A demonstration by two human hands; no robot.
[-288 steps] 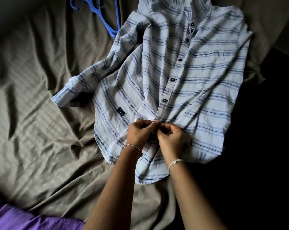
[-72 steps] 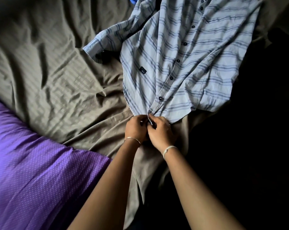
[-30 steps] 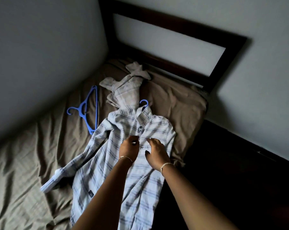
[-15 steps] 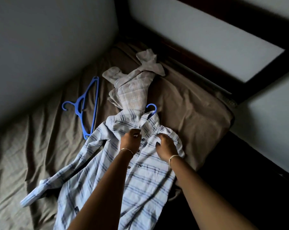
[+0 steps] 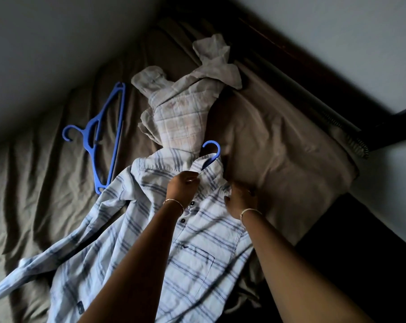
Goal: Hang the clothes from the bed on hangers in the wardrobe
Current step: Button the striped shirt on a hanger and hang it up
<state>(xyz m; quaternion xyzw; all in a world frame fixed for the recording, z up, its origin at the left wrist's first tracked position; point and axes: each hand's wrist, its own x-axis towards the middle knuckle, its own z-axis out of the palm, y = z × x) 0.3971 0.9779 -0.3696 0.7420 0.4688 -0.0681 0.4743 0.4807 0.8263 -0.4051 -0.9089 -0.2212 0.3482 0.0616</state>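
A light blue striped shirt lies buttoned on the bed, with a blue hanger inside it. Only the hanger's hook pokes out past the collar. My left hand pinches the shirt at the collar, just below the hook. My right hand grips the fabric at the shirt's right shoulder. A second blue hanger lies bare on the sheet to the left. Beyond the striped shirt lies a crumpled beige plaid shirt.
The bed has a wrinkled brown sheet and a brown pillow on the right. A dark wooden headboard runs along the far side. A grey wall borders the bed on the left. The floor at right is dark.
Both hands went from the shirt's bottom hem up to the collar. In the last half second my right hand slid outward onto the shoulder, and the view tilted down.
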